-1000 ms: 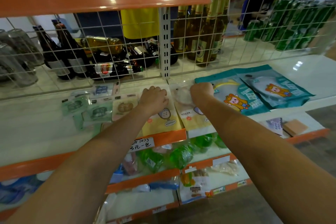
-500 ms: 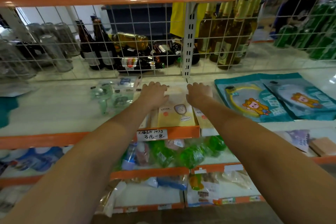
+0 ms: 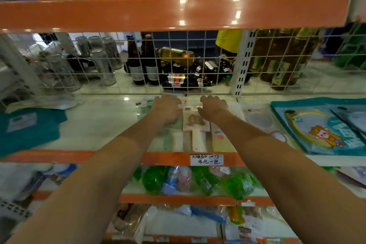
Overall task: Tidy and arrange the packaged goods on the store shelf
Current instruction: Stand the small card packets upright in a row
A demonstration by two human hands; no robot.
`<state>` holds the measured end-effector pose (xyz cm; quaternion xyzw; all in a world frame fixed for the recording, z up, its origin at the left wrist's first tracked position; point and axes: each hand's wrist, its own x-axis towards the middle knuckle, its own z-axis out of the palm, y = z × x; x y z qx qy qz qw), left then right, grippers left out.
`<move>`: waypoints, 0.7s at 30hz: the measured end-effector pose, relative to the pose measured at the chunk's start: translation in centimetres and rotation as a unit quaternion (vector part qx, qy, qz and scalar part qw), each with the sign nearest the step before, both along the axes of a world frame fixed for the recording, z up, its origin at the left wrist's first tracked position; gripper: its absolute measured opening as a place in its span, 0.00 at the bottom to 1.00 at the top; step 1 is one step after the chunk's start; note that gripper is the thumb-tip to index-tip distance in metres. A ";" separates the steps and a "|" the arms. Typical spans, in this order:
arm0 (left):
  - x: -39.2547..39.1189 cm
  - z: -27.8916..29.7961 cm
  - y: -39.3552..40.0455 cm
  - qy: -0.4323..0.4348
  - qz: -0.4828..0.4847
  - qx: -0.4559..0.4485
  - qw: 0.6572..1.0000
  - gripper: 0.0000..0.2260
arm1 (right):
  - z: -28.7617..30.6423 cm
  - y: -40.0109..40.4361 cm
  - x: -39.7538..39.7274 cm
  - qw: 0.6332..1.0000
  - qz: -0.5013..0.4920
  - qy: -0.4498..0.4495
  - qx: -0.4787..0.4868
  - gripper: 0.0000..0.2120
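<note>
A row of small flat packets lies on the white shelf, just in front of the wire mesh. A pinkish packet sits on top in the middle, with pale green packets to its left and a yellow packet to its right. My left hand rests palm down on the green packets, its thumb at the pink packet's top corner. My right hand rests palm down on the yellow side, thumb near the pink packet. Both hands' fingertips are hidden at the far edge.
Big teal cartoon pouches lie at the right, a teal package at the left. Glass bottles stand and lie behind the wire mesh. An orange beam runs overhead. A price label hangs on the shelf's front edge, above green bags.
Both hands have slid back toward the mesh and closer together. The packets have been gathered into a tighter stack, and a pinkish packet now shows between the hands.
</note>
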<state>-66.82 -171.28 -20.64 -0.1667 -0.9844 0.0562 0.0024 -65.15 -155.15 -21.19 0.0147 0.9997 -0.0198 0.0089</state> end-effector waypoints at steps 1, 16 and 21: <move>-0.2 0.1 -1.0 0.001 -0.001 0.002 1.000 0.21 | 0.1 -0.9 -0.3 1.000 0.001 -0.004 -0.003 0.22; -2.0 -2.7 -11.9 -0.010 0.009 -0.008 1.000 0.21 | -1.7 -12.0 -2.2 1.000 -0.001 -0.015 -0.025 0.20; -1.7 -4.2 -13.5 -0.011 0.015 -0.019 1.000 0.21 | -2.2 -14.5 -2.5 0.999 0.031 -0.034 -0.011 0.21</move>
